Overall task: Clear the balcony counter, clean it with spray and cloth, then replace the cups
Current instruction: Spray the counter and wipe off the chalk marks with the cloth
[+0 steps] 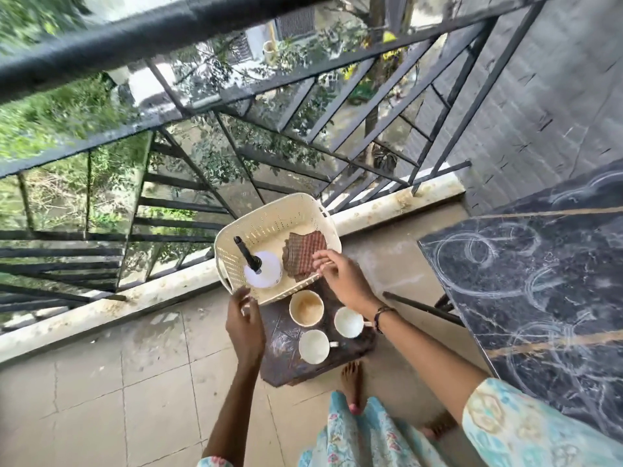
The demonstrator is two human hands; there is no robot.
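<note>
The dark marble-patterned counter (546,298) at the right of the frame lay cleared but showed chalky ring marks, so I judged wiping was left. Lower centre, on a small dark stool (286,362), sat the cream perforated plastic basket (269,214), holding the white spray bottle (261,269) and checked brown cloth (301,256). My right hand (340,274) pinched the cloth's edge; my left hand (244,323), loosely open, touched the basket's rim. 3 white cups (313,345) waited below.
</note>
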